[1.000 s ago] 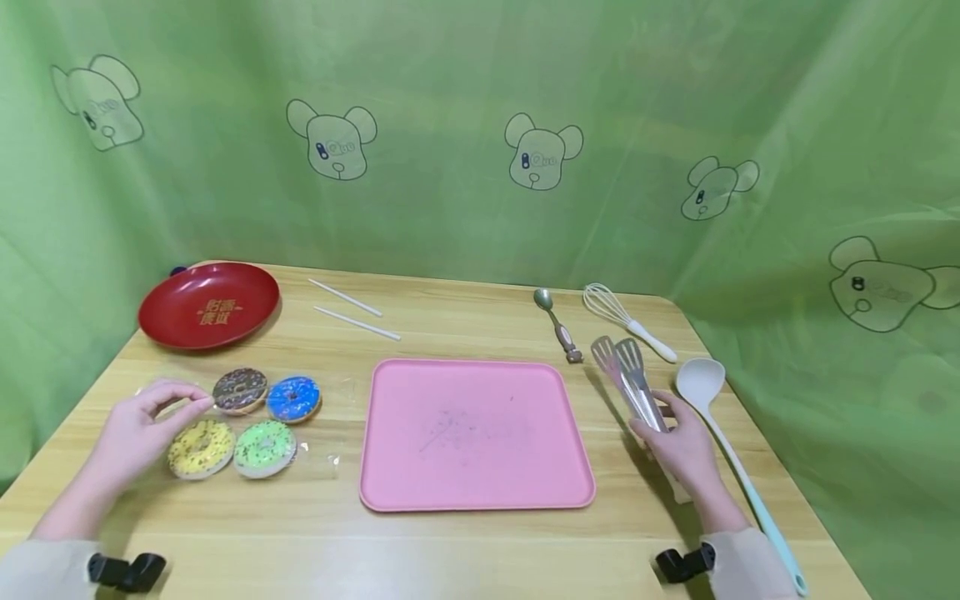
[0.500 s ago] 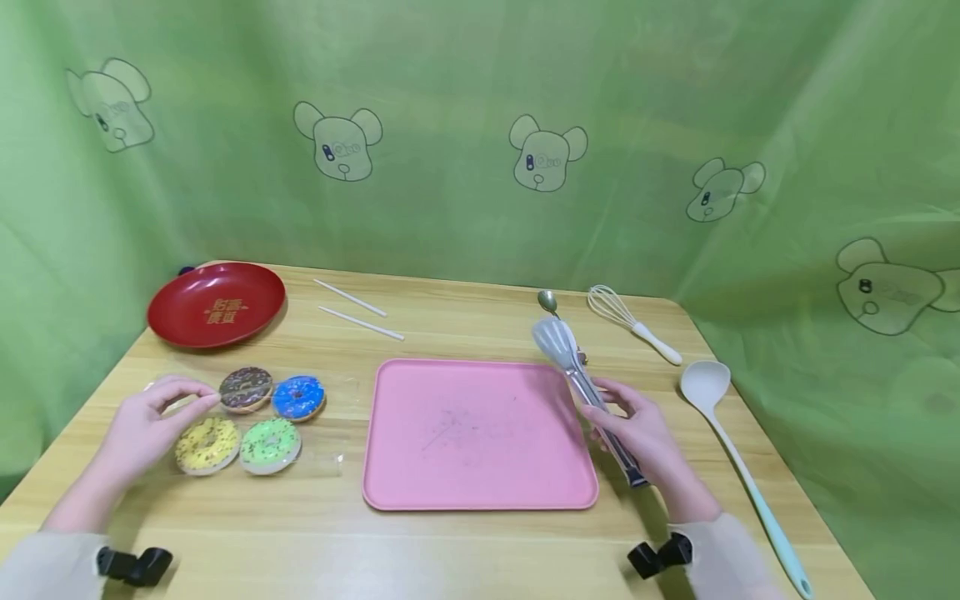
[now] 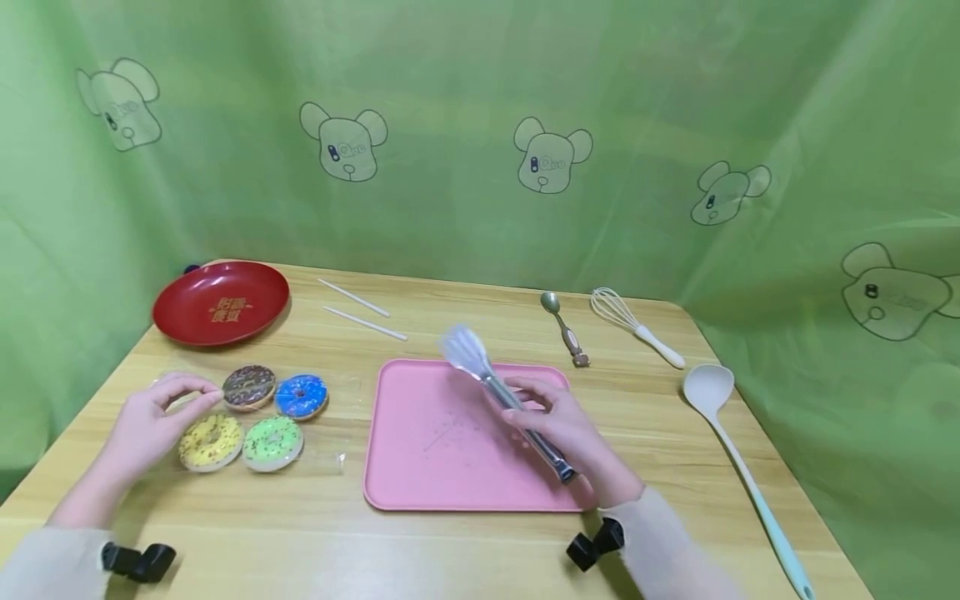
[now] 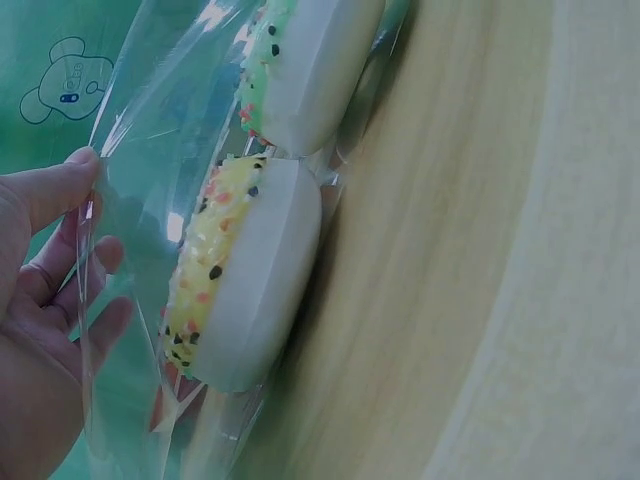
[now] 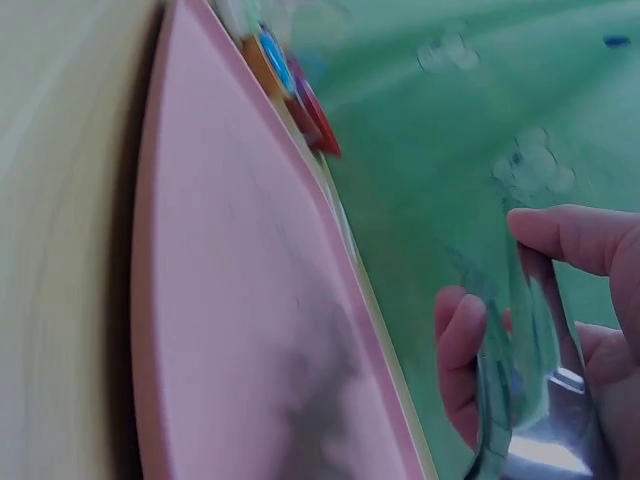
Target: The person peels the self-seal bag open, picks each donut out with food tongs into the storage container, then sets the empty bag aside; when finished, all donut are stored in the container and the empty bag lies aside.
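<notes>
My right hand (image 3: 558, 425) grips metal tongs (image 3: 498, 392) above the pink tray (image 3: 405, 475), their blurred tips pointing up and left. In the right wrist view the fingers (image 5: 465, 350) curl round the shiny tongs (image 5: 535, 430) beside the pink tray (image 5: 240, 330). My left hand (image 3: 153, 417) pinches the edge of a clear plastic bag (image 3: 322, 462) holding several doughnuts: brown (image 3: 248, 386), blue (image 3: 301, 395), yellow (image 3: 210, 441) and green (image 3: 272, 442). Up close, the thumb (image 4: 55, 185) presses the plastic bag (image 4: 140, 150) next to the yellow doughnut (image 4: 245, 270) and the green doughnut (image 4: 305, 70).
A red plate (image 3: 221, 302) sits at the back left of the wooden table (image 3: 450, 550), with two white sticks (image 3: 360, 312) beside it. A spoon (image 3: 564, 327), a whisk (image 3: 636, 327) and a long pale ladle (image 3: 738, 467) lie on the right. Green cloth surrounds the table.
My right hand lifted the tongs from the table's right side and carried them left, over the pink tray. The left hand stayed at the bag's edge.
</notes>
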`<act>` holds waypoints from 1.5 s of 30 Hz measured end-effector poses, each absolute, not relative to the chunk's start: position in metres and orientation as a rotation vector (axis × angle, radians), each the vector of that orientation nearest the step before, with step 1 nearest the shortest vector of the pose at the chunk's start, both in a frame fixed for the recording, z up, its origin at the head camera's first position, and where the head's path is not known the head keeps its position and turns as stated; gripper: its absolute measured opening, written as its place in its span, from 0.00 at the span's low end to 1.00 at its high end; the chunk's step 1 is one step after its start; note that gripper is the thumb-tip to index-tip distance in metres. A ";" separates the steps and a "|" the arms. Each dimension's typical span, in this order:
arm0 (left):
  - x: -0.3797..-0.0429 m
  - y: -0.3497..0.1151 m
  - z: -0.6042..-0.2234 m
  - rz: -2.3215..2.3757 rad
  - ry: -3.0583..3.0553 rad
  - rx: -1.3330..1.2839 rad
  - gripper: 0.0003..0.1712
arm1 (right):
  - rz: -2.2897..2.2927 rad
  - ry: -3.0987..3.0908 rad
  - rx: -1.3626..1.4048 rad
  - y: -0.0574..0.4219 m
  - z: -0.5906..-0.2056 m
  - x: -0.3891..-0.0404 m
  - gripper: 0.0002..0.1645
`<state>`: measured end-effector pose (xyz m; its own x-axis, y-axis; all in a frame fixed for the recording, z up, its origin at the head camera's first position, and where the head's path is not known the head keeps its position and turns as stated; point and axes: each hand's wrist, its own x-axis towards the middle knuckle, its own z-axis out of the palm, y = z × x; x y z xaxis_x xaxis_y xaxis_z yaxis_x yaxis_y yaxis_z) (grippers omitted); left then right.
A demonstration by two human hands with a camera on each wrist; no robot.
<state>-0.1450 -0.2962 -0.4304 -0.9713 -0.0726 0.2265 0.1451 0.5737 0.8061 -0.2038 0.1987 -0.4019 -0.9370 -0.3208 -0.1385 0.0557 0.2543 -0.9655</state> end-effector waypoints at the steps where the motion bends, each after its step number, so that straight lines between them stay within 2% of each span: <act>1: -0.145 -0.296 -0.430 -1.344 -2.571 -0.063 0.16 | -1.721 2.209 -0.265 0.192 -0.402 -0.204 0.34; 12: -0.144 -0.293 -0.431 -1.243 -2.559 -0.102 0.12 | -1.574 2.038 -0.453 0.128 -0.410 -0.195 0.30; 21: -0.145 -0.292 -0.431 -1.255 -2.555 -0.088 0.12 | -1.508 1.975 -0.468 0.097 -0.409 -0.188 0.28; 45: -0.146 -0.291 -0.437 -1.241 -2.533 -0.075 0.12 | -1.601 1.722 -0.310 0.060 -0.422 -0.200 0.21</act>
<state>-0.1457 -0.2908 -0.4372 -0.9479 -0.0918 0.3050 0.1847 0.6217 0.7612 -0.2003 0.0603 -0.4217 -0.6883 -0.6330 -0.3543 0.3073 0.1881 -0.9329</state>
